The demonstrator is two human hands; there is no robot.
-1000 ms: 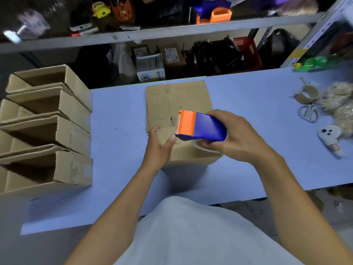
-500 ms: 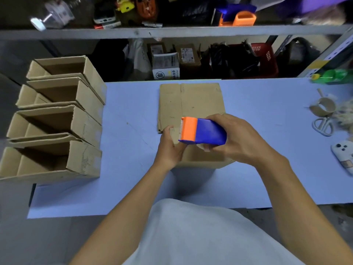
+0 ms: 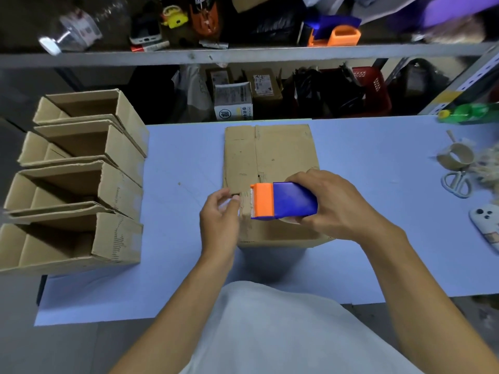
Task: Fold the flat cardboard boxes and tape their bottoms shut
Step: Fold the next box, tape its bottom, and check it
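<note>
Cardboard box being taped on a blue table

Cardboard box (image 3: 272, 233), folded, is sitting on the blue table (image 3: 378, 211) in front of me. My right hand (image 3: 337, 209) is gripping a blue and orange tape dispenser (image 3: 283, 201) on top of it. My left hand (image 3: 218, 220) is pinching the tape end at the box's left edge. One flat box (image 3: 270, 152) is lying just behind. Four folded boxes (image 3: 75, 184) are standing at left. Scissors (image 3: 456, 182) and a cluttered shelf (image 3: 243, 54) are lying beyond.
</note>
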